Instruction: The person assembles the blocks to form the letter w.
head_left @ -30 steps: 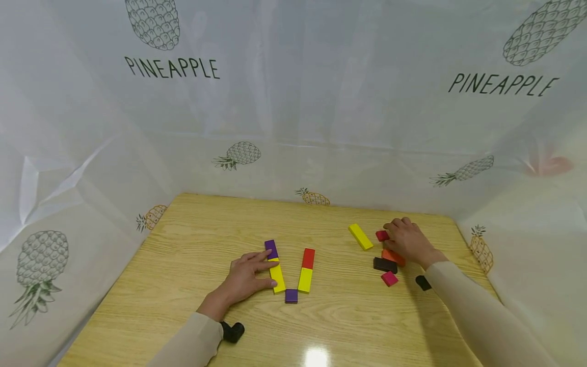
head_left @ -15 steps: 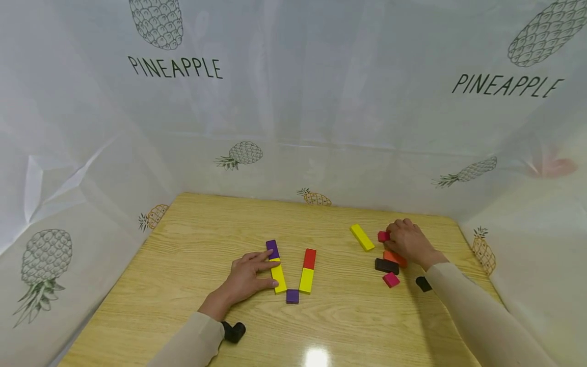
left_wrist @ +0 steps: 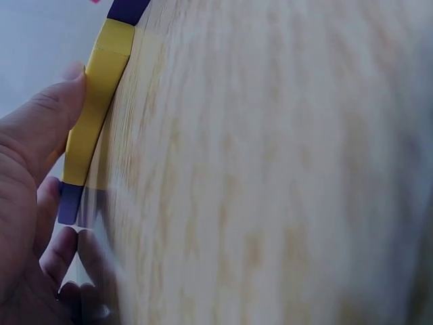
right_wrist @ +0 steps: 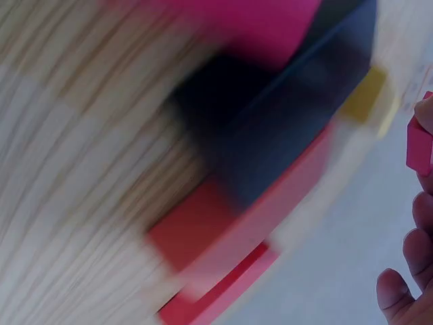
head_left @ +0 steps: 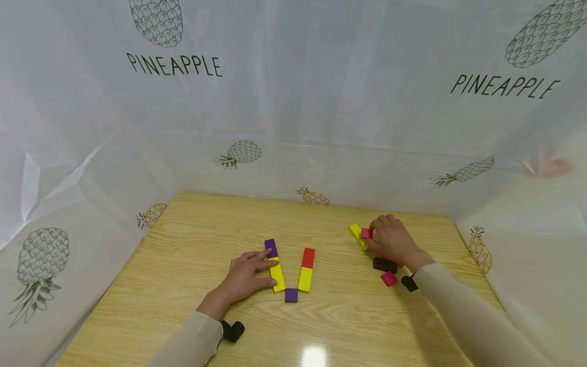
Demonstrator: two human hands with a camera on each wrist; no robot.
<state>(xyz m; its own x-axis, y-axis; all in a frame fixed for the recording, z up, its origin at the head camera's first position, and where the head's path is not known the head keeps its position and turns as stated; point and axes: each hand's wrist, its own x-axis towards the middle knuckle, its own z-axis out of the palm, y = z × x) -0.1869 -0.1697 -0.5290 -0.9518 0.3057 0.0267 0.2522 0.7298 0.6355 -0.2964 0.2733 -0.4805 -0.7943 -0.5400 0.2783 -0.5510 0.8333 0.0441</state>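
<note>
My left hand (head_left: 247, 275) lies against a row of a purple block (head_left: 271, 247) and a yellow block (head_left: 277, 279), its fingers extended. The thumb (left_wrist: 57, 108) touches the yellow block's side in the left wrist view. A small purple block (head_left: 291, 295) lies at the foot of the row, between it and a red block (head_left: 309, 257) end to end with another yellow block (head_left: 304, 280). My right hand (head_left: 395, 238) pinches a small pink block (head_left: 366, 233) between thumb and fingers, off the table. In the right wrist view this pink block (right_wrist: 419, 145) shows at the right edge.
A loose yellow block (head_left: 355, 233) lies behind the held block. Below my right hand are a black block (head_left: 384, 264), a second pink block (head_left: 389, 279) and a mostly hidden orange block (right_wrist: 270, 203). A pineapple-print sheet (head_left: 293, 102) surrounds the wooden table (head_left: 211, 219).
My right hand has picked up the pink block and moved left with it, over toward the loose yellow block. The left hand stays in place on its row.
</note>
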